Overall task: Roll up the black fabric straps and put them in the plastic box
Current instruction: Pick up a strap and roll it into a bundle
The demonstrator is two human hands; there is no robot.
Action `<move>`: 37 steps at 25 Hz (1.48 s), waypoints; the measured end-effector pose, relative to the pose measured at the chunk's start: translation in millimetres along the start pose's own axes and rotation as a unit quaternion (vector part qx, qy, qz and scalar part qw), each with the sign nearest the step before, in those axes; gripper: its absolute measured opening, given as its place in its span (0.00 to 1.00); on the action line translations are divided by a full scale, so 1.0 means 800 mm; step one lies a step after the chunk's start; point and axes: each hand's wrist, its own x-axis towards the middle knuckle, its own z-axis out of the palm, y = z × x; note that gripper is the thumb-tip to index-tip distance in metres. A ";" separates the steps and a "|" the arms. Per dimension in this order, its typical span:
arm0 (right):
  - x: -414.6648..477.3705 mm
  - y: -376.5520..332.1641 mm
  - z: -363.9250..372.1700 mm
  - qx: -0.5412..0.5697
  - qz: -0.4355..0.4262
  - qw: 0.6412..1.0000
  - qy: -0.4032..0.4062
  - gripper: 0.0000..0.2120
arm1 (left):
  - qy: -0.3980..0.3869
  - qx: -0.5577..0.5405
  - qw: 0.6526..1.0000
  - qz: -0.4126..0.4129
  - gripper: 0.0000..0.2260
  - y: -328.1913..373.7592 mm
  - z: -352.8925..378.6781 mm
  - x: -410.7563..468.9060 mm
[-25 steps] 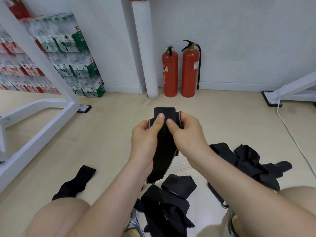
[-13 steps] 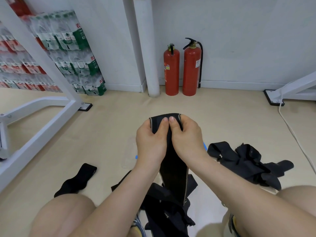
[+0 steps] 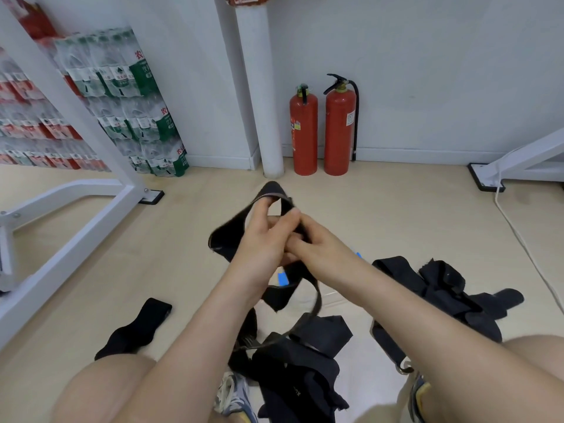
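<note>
step: rolling, early going by the look of it. One strap [image 3: 226, 236] is up in both hands, bent into a loose open loop, no tight coil yet
left hand [image 3: 262, 239]: raised over the floor [image 3: 189, 270], forefinger hooked up inside the loop, the rest curled on the strap's near side
right hand [image 3: 317, 248]: touching the left hand, fingertips pinched on the band just right of the loop top
strap position: in the air in front of the knees; its tail hangs down between the forearms to the pile of straps [image 3: 293, 361] by the shoes [image 3: 232, 398]
other straps: second heap [image 3: 442, 288] on the floor to the right; single strap [image 3: 134, 328] lying alone on the left, well apart from both heaps
plastic box: cannot make it out; something pale and clear shows under the piles, not sure what it is
progress: low I think, most straps are loose and unrolled
next move needs: flatten the loop, tuck the end in tight, turn it over itself while the other hand feeds the tail with some tension
risk: limp fabric, the coil likely springs open if the pinch slackens
background: two fire extinguishers [image 3: 320, 129] at the wall, packs of bottled water [image 3: 137, 102] on the left
</note>
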 end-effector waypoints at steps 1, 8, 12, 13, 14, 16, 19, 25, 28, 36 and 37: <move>0.002 0.004 -0.004 0.033 0.010 0.999 0.030 0.12 | -0.036 -0.025 0.999 -0.032 0.12 0.005 -0.003 -0.001; -0.004 -0.003 -0.032 -0.026 0.055 0.995 -0.074 0.09 | 0.116 0.623 0.770 0.069 0.30 0.016 -0.057 0.027; 0.001 -0.017 -0.058 0.086 0.031 0.996 0.001 0.16 | 0.063 0.332 0.929 0.149 0.11 0.008 -0.044 0.013; 0.004 -0.018 -0.061 0.108 0.017 0.993 0.033 0.18 | -0.005 0.262 0.959 0.105 0.07 0.004 -0.031 0.002; 0.007 -0.020 -0.063 0.122 0.006 0.990 0.075 0.19 | -0.060 0.232 0.968 0.071 0.08 0.001 -0.022 -0.007; 0.011 -0.023 -0.066 0.156 -0.003 0.974 0.167 0.18 | -0.115 0.341 0.932 0.045 0.15 -0.006 -0.019 -0.017; 0.012 -0.028 -0.077 0.254 0.004 0.934 0.252 0.16 | -0.116 0.624 0.770 0.066 0.12 -0.019 -0.031 -0.011; 0.008 -0.035 -0.080 0.266 0.006 0.939 0.216 0.14 | -0.039 0.265 0.956 0.120 0.19 -0.019 -0.020 0.003; 0.005 -0.037 -0.071 0.248 0.002 0.944 0.216 0.10 | -0.060 0.175 0.981 0.063 0.06 -0.029 0.000 0.007; -0.007 -0.027 -0.038 -0.125 0.004 0.989 0.073 0.37 | 0.086 -0.015 0.996 -0.023 0.07 -0.027 0.011 0.013; -0.009 -0.024 -0.031 -0.135 -0.003 0.987 0.081 0.35 | 0.075 -0.002 0.997 -0.033 0.07 -0.028 0.011 0.013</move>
